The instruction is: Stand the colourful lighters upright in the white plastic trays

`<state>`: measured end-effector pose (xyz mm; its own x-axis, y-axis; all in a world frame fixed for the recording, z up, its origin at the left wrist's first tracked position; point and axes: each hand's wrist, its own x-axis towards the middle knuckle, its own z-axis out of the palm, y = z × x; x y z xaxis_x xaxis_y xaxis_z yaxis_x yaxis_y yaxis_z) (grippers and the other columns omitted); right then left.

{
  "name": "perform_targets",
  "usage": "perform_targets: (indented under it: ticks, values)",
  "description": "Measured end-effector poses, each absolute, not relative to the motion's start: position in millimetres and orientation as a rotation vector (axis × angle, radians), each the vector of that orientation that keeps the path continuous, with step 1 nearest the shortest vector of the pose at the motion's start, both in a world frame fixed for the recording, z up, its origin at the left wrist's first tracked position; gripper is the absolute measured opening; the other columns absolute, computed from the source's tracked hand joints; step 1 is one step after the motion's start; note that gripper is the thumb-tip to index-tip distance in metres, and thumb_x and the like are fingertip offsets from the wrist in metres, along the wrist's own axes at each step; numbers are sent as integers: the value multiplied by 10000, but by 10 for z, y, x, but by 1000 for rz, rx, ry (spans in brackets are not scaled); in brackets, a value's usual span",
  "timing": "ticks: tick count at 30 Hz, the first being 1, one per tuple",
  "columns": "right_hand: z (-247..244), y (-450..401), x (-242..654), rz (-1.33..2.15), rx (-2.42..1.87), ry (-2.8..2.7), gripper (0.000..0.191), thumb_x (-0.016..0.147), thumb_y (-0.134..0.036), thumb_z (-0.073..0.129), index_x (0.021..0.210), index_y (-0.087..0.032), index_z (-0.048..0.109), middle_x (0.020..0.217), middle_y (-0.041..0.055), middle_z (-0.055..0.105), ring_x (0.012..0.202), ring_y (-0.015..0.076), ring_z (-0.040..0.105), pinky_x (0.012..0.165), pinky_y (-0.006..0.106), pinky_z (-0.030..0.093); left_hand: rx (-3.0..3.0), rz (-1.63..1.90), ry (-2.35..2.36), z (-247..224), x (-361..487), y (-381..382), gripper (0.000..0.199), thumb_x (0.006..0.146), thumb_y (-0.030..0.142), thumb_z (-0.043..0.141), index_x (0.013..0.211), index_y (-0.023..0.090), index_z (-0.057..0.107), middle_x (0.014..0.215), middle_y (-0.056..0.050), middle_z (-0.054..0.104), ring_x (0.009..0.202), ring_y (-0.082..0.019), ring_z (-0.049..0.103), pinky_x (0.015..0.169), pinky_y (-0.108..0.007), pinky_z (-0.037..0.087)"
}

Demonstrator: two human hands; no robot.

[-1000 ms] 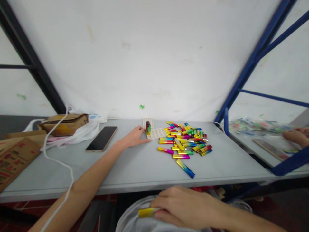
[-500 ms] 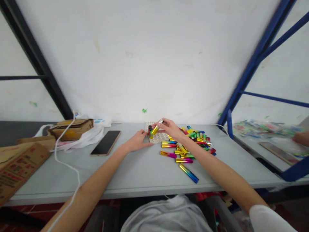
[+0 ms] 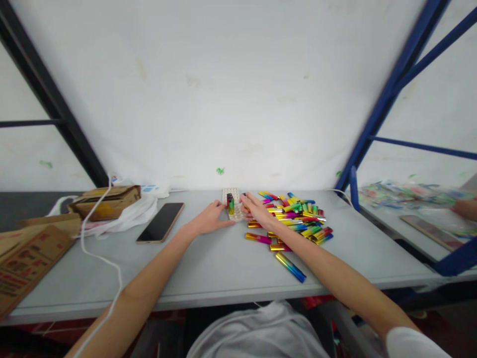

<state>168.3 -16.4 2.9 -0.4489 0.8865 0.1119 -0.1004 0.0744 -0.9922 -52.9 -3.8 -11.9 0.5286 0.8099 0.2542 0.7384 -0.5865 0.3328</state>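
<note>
A pale tray with rows of round holes (image 3: 230,192) lies near the wall. A few shiny lighters (image 3: 231,205) with dark tops, green and gold on the nearest, stand upright at its left side. My left hand (image 3: 210,219) rests at the tray's left edge, thumb and fingers spread apart, holding nothing. Over the tray's right side, my right hand (image 3: 257,211) has its fingers closed; a small dark tip shows at the fingertips, apparently a lighter mostly hidden by them. A loose pile of metallic, multicoloured lighters (image 3: 298,227) lies beneath and right of that hand.
A blue-gold lighter (image 3: 290,267) lies nearest the front edge. Left are a phone (image 3: 161,223), a white cable (image 3: 100,257), a plastic bag (image 3: 143,211) and cardboard boxes (image 3: 102,203). Beyond the blue frame (image 3: 387,109), another person's hand (image 3: 465,209) is over a neighbouring table.
My right hand has come down and slightly toward me; the gold lighter with a silver end that it held is no longer plainly visible. My left hand has stayed at the tray.
</note>
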Motion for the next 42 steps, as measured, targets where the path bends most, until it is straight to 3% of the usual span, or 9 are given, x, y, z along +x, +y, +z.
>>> perform_targets:
  ticks: [4, 11, 15, 18, 23, 26, 31, 37, 42]
  values:
    - [29, -151, 1655, 1520, -917, -1485, 613, 935, -785, 328, 652, -241, 330, 520, -86, 206, 444, 87, 144, 428, 232, 128, 2571, 578, 1317, -113, -526, -40, 708, 836, 711, 615, 1266, 149, 650, 1171, -151, 623, 1121, -328, 604, 1055, -438, 468]
    - [70, -245, 1604, 1334, -1109, -1439, 424, 979, -368, 329, 578, -237, 295, 474, -73, 223, 415, 84, 131, 401, 236, 118, 2558, 603, 1309, -125, -530, -33, 686, 829, 711, 626, 1258, 177, 656, 1158, -126, 623, 1124, -329, 603, 1050, -438, 473]
    - [78, -254, 1614, 1288, -1113, -1451, 421, 977, -343, 320, 570, -233, 314, 465, -66, 243, 413, 86, 149, 402, 236, 143, 2557, 582, 1324, -136, -531, -22, 697, 835, 708, 617, 1269, 163, 648, 1158, -134, 606, 1128, -332, 600, 1060, -443, 467]
    - [17, -215, 1631, 1279, -1081, -1452, 486, 1000, -499, 344, 610, -217, 409, 488, -70, 262, 420, 86, 182, 408, 231, 151, 2562, 596, 1308, -136, -534, -21, 677, 834, 704, 624, 1246, 168, 657, 1155, -133, 610, 1120, -332, 601, 1049, -445, 474]
    - [-86, -136, 1638, 1298, -940, -1499, 574, 979, -694, 337, 973, -188, 609, 620, -60, 399, 478, 102, 334, 458, 221, 293, 2568, 593, 1317, -134, -536, -22, 691, 831, 707, 624, 1253, 161, 655, 1138, -130, 615, 1107, -331, 604, 1039, -448, 477]
    - [-93, -116, 1649, 1061, -934, -1622, 499, 983, -636, 424, 992, -184, 634, 708, -20, 521, 612, 136, 490, 577, 252, 420, 2564, 616, 1306, -140, -536, -18, 689, 824, 706, 629, 1252, 166, 658, 1138, -126, 624, 1109, -333, 607, 1042, -448, 476]
    - [-43, -150, 1688, 650, -873, -1893, 364, 961, -513, 590, 903, -175, 711, 913, 48, 692, 856, 179, 598, 777, 282, 451, 2560, 648, 1287, -146, -541, -12, 711, 811, 737, 623, 1217, 155, 678, 1117, -136, 647, 1076, -330, 615, 1011, -440, 493]
    - [1, -185, 1712, 424, -947, -1968, 358, 999, -485, 564, 846, -182, 680, 689, 2, 642, 633, 151, 538, 638, 263, 378, 2578, 658, 1288, -157, -551, -7, 692, 820, 713, 644, 1251, 172, 668, 1117, -123, 650, 1067, -320, 619, 1004, -427, 499]
    - [-51, -131, 1697, 302, -980, -2101, 258, 1046, -369, 521, 936, -176, 654, 795, 29, 693, 692, 159, 588, 665, 256, 377, 2585, 686, 1289, -202, -567, 19, 659, 812, 705, 664, 1236, 201, 678, 1146, -114, 669, 1074, -304, 618, 1011, -413, 494]
